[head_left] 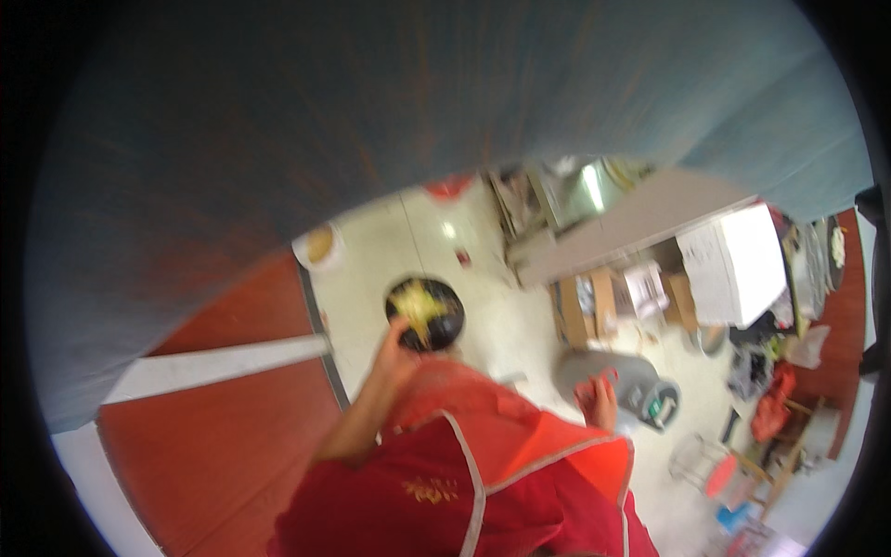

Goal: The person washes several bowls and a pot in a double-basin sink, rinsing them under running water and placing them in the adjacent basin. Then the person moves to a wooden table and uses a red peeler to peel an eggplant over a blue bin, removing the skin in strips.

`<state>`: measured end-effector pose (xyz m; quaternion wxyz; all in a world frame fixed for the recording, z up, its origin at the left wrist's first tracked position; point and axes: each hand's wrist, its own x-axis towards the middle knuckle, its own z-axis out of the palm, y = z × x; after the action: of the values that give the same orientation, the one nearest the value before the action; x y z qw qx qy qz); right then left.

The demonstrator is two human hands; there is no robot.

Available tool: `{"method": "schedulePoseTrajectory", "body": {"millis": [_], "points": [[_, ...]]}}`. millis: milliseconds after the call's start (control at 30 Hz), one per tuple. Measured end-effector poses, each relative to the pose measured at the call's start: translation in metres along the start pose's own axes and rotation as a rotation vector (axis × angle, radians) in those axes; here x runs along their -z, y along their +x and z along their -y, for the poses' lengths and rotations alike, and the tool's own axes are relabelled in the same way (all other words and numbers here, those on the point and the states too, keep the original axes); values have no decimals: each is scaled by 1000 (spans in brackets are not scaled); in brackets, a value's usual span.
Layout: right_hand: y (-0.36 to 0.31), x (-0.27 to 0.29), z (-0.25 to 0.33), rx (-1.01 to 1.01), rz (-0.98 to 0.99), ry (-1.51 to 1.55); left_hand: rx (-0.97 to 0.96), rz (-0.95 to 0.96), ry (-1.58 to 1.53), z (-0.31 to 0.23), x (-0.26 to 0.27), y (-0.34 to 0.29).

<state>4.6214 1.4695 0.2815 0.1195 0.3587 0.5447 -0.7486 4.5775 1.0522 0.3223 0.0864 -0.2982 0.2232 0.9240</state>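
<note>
My left hand (397, 351) is closed on the near left rim of a round black bowl (447, 331), holding it out in front of me above the floor. In the bowl lies a pale yellow-green heap of food (417, 304), too blurred to name. My right hand (599, 401) is raised at my right side, over a grey gas cylinder (608, 374). Its fingers are loosely bent and apart, and nothing shows between them. A red apron covers my front.
A steel-topped counter (613, 227) stands ahead to the right, with open cardboard boxes (585, 306) beneath it. A white container (318, 248) sits on the tiled floor at the left. Red-brown panels (223, 408) line my left. Bags and a stool (705, 469) are at the right.
</note>
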Motion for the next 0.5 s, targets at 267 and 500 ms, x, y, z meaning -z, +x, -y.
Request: {"method": "schedulePoseTrajectory", "body": {"millis": [267, 500], "points": [[7, -37, 2, 43, 107, 21, 26, 42, 125, -18, -8, -10], [-41, -116, 157, 350, 654, 24, 52, 64, 172, -19, -32, -18]]}}
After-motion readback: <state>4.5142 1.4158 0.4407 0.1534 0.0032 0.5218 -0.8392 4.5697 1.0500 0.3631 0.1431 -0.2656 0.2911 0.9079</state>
